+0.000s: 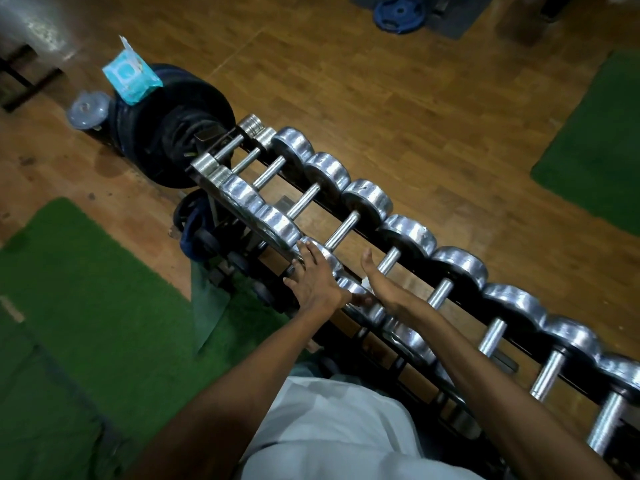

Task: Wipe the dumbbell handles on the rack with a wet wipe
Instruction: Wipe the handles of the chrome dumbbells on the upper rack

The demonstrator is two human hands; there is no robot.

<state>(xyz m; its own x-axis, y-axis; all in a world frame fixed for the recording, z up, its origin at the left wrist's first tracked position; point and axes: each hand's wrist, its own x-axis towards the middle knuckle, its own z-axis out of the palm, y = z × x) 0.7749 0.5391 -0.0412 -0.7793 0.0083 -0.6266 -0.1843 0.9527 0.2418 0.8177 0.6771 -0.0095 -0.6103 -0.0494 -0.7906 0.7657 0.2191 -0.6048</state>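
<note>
A long black rack [533, 351] carries a row of chrome dumbbells running from upper left to lower right. My left hand [315, 280] rests with spread fingers on the near head of one dumbbell [327, 259]. My right hand [373, 273] wraps around the steel handle [389, 261] of the neighbouring dumbbell, thumb pointing up. A bit of white wet wipe [366, 281] shows at the heel of that hand; the rest is hidden in the grip. Other bare handles [341, 232] lie on both sides.
A blue wet wipe pack [130, 76] lies on stacked black weight plates [180, 133] at the rack's far end, beside a clear plastic container [86, 109]. Green mats [86, 289] cover parts of the wooden floor. A blue plate [398, 12] lies far off.
</note>
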